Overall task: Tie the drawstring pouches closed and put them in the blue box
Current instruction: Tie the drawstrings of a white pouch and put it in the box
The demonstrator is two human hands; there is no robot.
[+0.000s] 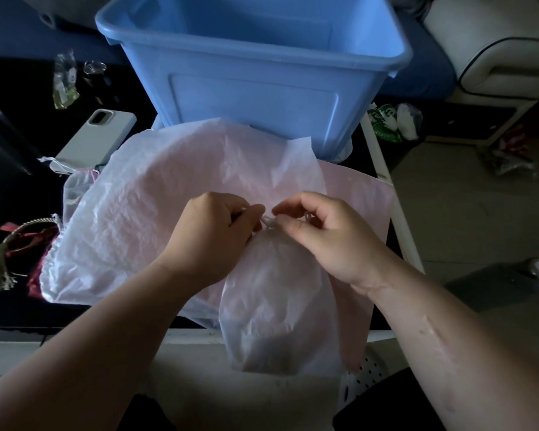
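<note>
Head view: just this side of the blue box (252, 98), left hand (212, 241) and right hand (333, 241) fingers clamp the drawstring (266, 220) of the pouch (277, 300); pulling both ends evenly apart should seat the knot.

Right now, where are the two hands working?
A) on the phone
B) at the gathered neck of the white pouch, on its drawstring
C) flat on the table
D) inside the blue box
B: the left hand and right hand both pinch the drawstring at the gathered neck of the white pouch, in front of the blue box.
</note>
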